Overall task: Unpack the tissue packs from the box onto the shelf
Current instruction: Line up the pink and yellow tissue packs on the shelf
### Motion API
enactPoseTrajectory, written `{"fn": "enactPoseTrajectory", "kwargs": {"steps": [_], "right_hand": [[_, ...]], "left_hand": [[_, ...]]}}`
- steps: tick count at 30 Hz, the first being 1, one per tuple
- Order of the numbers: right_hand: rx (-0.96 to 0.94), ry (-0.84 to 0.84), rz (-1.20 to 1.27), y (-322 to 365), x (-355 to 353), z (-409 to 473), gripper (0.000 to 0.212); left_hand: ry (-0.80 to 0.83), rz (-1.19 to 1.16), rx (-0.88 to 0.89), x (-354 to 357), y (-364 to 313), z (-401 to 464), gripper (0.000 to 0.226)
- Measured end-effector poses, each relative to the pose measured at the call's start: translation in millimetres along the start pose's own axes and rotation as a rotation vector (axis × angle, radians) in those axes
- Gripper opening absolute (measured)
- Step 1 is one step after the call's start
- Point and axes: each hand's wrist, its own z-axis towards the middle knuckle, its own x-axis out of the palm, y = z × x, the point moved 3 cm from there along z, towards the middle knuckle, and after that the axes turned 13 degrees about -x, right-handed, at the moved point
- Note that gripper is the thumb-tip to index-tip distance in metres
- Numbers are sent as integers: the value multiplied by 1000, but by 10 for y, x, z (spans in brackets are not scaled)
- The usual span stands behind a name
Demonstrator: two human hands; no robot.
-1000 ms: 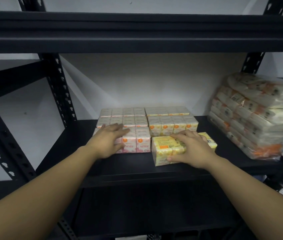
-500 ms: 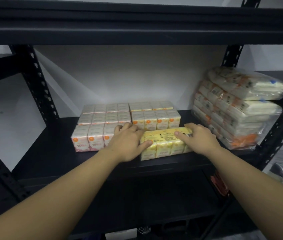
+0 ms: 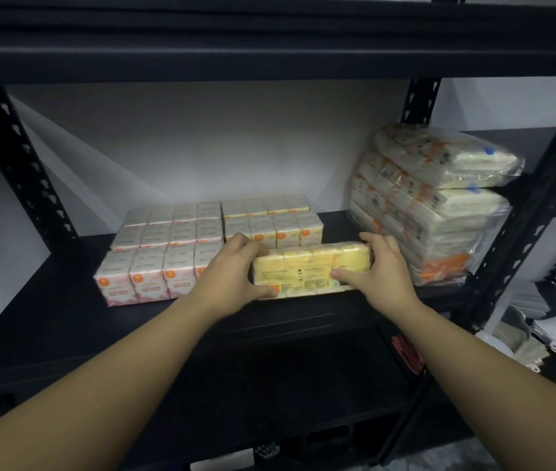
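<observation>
Both hands are on a long yellow plastic-wrapped tissue pack (image 3: 310, 268), which is tipped up on its edge at the near middle of the black metal shelf (image 3: 48, 311). The left hand (image 3: 232, 273) grips its left end, fingers curled over the top and thumb underneath. The right hand (image 3: 383, 271) holds the right end, thumb pressed on the front face, fingers wrapped round the back. Just left of it sit rows of small pink-and-white tissue packs (image 3: 164, 253), and right behind it a block of yellow-and-white ones (image 3: 273, 222). On the far right there's a stack of big clear-plastic bundles of tissue packs (image 3: 429, 205), near but apart from the yellow one.
</observation>
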Motion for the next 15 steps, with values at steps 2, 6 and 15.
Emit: {"fn": "enactPoseTrajectory", "kwargs": {"steps": [2,6,15], "right_hand": [[11,15,1,-24,-6,-40,105],[16,66,-21,-8,-28,-84,101],[99,94,31,84,-47,55,39]], "left_hand": [[39,-43,-35,22,22,-28,75],[59,-83,-106,69,63,-36,85],[107,-101,-235,82,-40,-17,77]]}}
